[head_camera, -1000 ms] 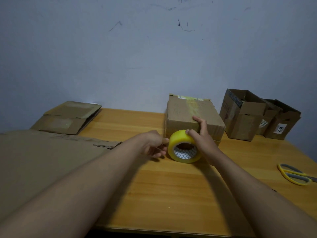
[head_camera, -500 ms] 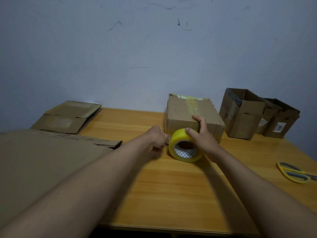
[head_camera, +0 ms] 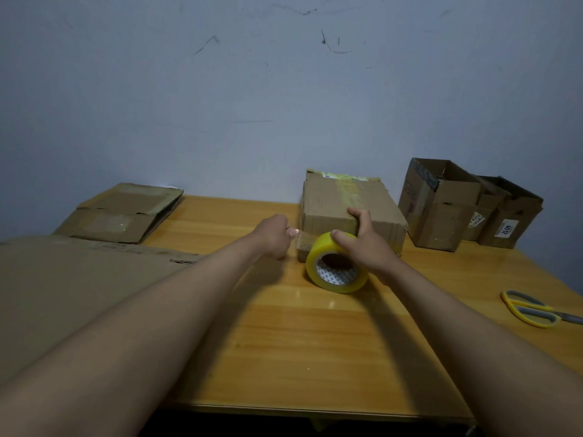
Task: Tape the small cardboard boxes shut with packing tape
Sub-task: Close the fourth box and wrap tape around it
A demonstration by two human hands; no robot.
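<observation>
Right hand [head_camera: 367, 247] grips tape roll [head_camera: 336, 268] against box [head_camera: 347, 205]; left hand [head_camera: 277, 234] pinches tape end. Advice: pull strip taut, flat, centred over seam.

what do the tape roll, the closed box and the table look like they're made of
Tape roll: glossy yellowish plastic film, probably on a printed paper core.
Closed box: matte brown cardboard with creased faces and a shiny tape strip on top.
Table: wood or wood-look laminate; grain lines show under a glossy finish with light glints.
</observation>
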